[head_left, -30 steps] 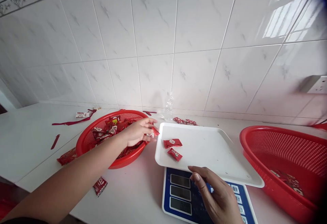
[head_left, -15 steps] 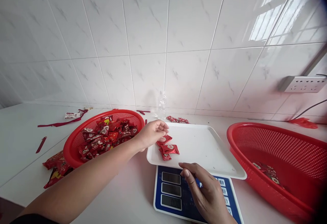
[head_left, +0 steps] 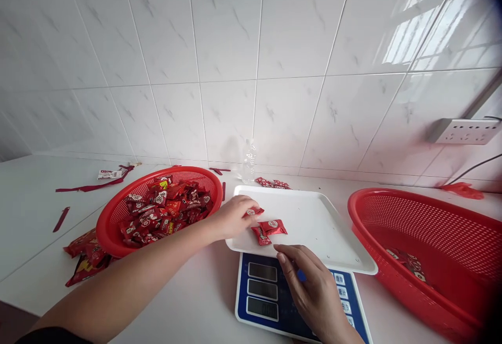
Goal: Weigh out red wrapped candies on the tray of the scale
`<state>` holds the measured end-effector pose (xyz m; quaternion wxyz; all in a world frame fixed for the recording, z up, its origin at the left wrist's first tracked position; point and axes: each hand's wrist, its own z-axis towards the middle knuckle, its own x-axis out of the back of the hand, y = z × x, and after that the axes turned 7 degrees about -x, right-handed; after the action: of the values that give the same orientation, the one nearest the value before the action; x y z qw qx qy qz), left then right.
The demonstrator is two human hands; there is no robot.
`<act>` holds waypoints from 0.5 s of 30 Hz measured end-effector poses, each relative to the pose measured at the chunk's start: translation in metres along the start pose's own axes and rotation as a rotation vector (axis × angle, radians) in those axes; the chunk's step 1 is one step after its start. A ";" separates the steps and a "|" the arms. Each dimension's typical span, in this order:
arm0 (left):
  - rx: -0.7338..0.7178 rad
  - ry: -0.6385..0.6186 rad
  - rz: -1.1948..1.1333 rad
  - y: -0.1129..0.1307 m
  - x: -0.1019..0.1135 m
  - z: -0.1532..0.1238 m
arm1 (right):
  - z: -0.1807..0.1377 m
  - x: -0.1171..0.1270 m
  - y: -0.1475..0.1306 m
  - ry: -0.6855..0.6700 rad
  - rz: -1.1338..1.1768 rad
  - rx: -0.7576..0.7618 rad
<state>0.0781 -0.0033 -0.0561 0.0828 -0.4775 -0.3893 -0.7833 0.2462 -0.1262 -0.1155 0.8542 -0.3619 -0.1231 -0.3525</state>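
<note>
My left hand (head_left: 236, 215) is over the left side of the white tray (head_left: 309, 218), fingers bent but apart, touching or very close to small red candy packets. One red packet (head_left: 256, 211) is partly hidden behind its fingers. Two more lie together on the tray, an upper packet (head_left: 274, 226) overlapping a lower packet (head_left: 261, 236). My right hand (head_left: 309, 289) hovers over the blue keypad of the scale (head_left: 246, 302) under the tray. Its thumb and forefinger point at the tray's front edge, a small gap between them, with nothing seen in them.
On the left stands a red basket (head_left: 112, 213) heaped with red packets. A larger red basket (head_left: 415, 203) at right holds several packets. Behind the tray are a clear bottle (head_left: 249, 162) and patterned red packets (head_left: 272, 183). Bagged packets (head_left: 88, 260) lie at far left.
My left hand has lowered slightly onto the packets. The two front packets have slid to the right on the tray. My right hand has barely moved.
</note>
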 end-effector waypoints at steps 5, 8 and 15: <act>0.197 0.002 0.113 -0.028 0.055 -0.025 | 0.001 0.002 -0.003 -0.006 0.026 0.007; 0.343 -0.154 0.177 -0.054 0.080 -0.054 | 0.000 0.003 -0.006 -0.020 0.050 0.021; 0.495 -0.442 0.255 -0.082 0.078 -0.094 | -0.002 0.001 -0.004 -0.042 0.067 0.020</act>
<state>-0.0690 0.0068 -0.0586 0.2066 -0.6458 -0.5131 -0.5264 0.2443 -0.1300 -0.1139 0.8663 -0.3647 -0.1324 -0.3146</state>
